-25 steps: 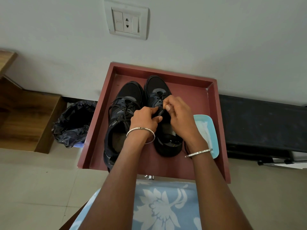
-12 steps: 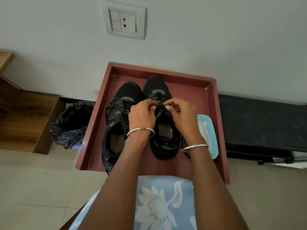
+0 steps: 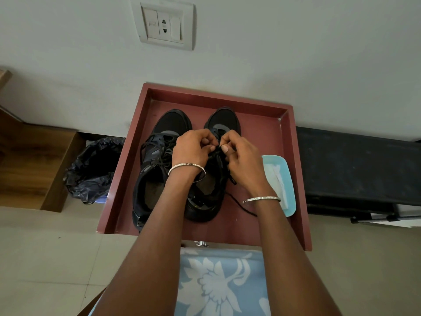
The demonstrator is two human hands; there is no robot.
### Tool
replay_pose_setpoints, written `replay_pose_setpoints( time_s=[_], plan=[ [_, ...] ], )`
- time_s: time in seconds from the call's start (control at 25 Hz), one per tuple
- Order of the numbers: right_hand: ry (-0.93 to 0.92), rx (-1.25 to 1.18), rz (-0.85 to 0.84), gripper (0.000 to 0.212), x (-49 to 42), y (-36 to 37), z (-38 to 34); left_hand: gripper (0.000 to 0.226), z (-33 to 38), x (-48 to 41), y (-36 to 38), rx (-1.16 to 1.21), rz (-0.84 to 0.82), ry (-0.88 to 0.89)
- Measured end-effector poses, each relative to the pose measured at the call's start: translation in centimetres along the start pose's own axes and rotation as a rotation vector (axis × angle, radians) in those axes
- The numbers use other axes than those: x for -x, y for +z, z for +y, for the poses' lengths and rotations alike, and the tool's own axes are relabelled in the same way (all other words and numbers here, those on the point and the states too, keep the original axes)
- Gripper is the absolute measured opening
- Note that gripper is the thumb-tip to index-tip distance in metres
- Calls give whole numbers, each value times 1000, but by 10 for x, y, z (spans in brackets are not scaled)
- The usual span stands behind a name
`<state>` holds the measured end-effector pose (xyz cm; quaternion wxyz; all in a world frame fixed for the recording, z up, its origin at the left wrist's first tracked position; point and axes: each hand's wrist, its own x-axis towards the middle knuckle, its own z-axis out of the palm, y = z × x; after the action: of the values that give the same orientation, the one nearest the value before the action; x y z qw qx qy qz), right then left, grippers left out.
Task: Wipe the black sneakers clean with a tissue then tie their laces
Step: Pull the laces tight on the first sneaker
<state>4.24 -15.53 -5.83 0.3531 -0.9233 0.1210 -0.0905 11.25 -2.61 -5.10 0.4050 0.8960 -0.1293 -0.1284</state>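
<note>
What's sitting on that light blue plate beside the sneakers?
A white folded tissue lies on the light blue rectangular plate. The right forearm covers its near left corner, so anything there is hidden.

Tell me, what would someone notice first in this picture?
Two hands meet in the middle: the left hand and right hand pinch the black lace of the right sneaker. The left sneaker sits beside it with loose laces, both on a red tray. A tissue lies on a blue plate at the tray's right side.
</note>
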Motion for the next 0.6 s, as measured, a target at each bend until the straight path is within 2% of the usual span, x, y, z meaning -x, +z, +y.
replay_pose_setpoints(
  time_s=[0.24,0.36,0.48,0.6],
  plan=[
    [7,-51,28,13,0,2,0,6,-1,-5,1,-233,-111,72],
    [15,-85,36,12,0,1,-3,10,-5,-6,-4,-136,-138,109],
    [38,-103,31,12,-2,3,-3,15,-5,-5,-8,28,-94,130],
    [138,-245,17,18,1,-1,-1,20,-5,-3,-8,144,-34,27]
  ],
)
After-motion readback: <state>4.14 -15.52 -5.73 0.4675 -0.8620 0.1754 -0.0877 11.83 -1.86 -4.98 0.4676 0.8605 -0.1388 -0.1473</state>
